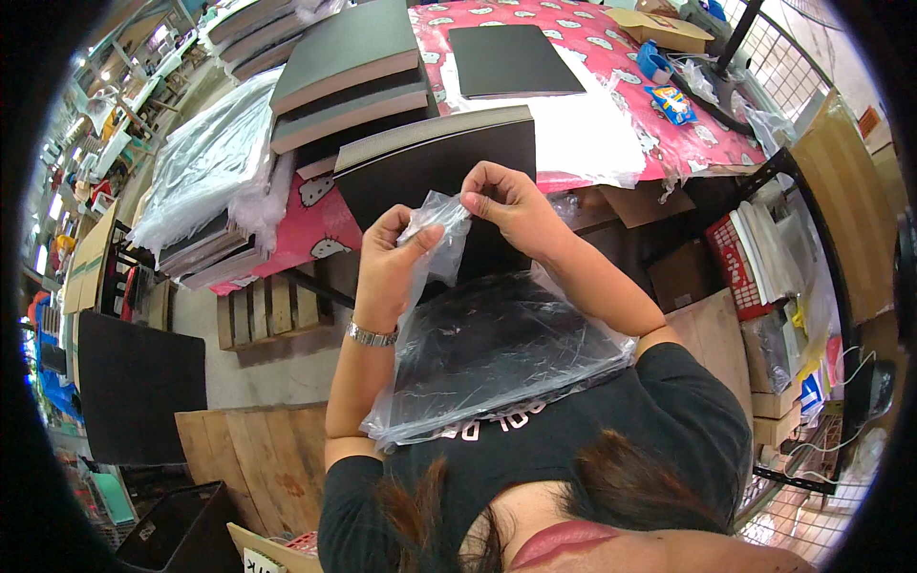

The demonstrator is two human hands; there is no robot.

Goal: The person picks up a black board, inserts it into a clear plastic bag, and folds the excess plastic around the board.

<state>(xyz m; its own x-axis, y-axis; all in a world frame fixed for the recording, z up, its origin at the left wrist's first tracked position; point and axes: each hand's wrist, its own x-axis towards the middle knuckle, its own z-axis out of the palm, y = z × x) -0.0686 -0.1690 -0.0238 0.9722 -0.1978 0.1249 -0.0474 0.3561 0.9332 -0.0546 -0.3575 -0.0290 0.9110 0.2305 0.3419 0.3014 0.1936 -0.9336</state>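
Observation:
Both hands pinch the gathered upper edge of a clear plastic bag [506,344], whose crinkled body hangs down across my chest and lap. My left hand [387,256], with a metal watch at the wrist, is closed on the edge between thumb and fingers. Slightly higher, my right hand [508,205] grips the same edge in a thumb-and-finger pinch. Just beyond them, a thick black book [435,172] leans upright at the table's front edge, page edges facing up. Its lower part is hidden behind my hands and the plastic.
A stack of thick black books [349,53] stands behind on the pink patterned table [673,143]. To its right, a thin black book [514,59] lies on white sheets [587,138]. Plastic-wrapped piles [210,143] sit at left, and a red basket [734,258] at right.

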